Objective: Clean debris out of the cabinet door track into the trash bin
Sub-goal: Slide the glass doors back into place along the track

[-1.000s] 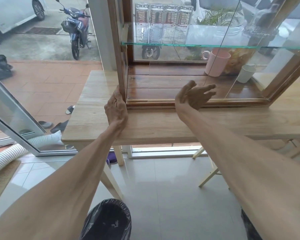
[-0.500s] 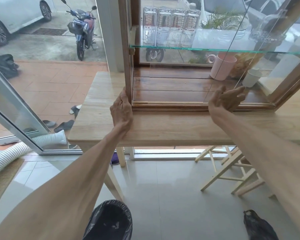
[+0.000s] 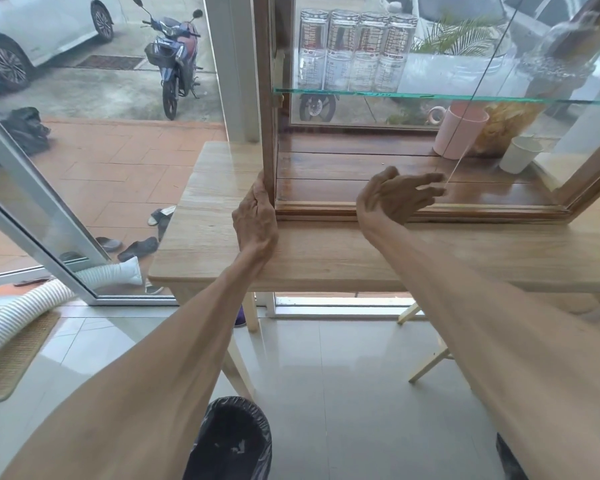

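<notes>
The wooden cabinet stands on a light wooden table. Its door track runs along the front bottom edge. My left hand grips the cabinet's left front post at its bottom corner. My right hand hovers over the track near the middle, palm up, fingers spread and empty. Its fingertips reach the edge of the sliding glass door. The trash bin, lined with a black bag, stands on the floor below my left arm. I cannot make out debris in the track.
Inside the cabinet stand a pink cup and a white cup, with several glass jars on a glass shelf. A folding wooden frame is under the table. A white hose lies on the left floor.
My right hand swept right along the track, then came back toward the middle, staying spread and empty. My left hand kept its grip on the cabinet post. The view shifted slightly.
</notes>
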